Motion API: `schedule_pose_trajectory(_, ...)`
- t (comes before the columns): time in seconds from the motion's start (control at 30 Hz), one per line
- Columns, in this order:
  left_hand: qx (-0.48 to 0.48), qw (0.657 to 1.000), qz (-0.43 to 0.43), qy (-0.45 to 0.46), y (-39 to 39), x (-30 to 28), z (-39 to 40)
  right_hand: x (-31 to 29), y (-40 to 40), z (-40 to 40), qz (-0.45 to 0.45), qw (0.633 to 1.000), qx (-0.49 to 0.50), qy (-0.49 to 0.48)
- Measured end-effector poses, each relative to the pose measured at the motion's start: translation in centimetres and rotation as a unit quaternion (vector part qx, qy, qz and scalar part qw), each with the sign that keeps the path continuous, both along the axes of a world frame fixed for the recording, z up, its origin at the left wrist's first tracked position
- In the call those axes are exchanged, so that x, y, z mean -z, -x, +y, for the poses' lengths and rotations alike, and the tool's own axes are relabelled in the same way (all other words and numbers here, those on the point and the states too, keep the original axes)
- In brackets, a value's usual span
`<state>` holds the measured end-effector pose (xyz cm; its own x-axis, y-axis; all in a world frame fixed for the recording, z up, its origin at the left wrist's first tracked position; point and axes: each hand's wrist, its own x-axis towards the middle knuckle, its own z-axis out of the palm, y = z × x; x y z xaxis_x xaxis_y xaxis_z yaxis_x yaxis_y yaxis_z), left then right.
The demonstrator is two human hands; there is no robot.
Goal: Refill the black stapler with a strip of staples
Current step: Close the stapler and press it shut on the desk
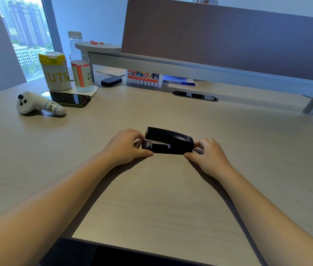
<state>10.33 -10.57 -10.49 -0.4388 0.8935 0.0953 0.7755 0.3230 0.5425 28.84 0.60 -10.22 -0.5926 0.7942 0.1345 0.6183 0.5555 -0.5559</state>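
The black stapler (169,140) rests on the light wooden desk (151,198), lying crosswise with its metal mouth pointing left and its top arm down. My left hand (126,145) pinches the mouth end between thumb and fingers. At the rear end, my right hand (208,154) grips the stapler from the right. No strip of staples shows anywhere in the head view.
At the back left stand a yellow-lidded cup (55,72), a clear bottle (79,64), a dark phone (69,98) and a white controller (36,103). A marker box (144,78) and a small black case (111,81) sit under the raised shelf (190,66). A cable slot (195,96) lies behind the stapler.
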Motion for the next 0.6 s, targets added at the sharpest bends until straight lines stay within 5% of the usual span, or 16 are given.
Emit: schedule_pose_trajectory(0.6, -0.066, 0.997, 0.046, -0.014, 4.4, 0.2, 11.8, 0.8, 6.9, 9.9, -0.001, 0.996, 0.074, -0.051)
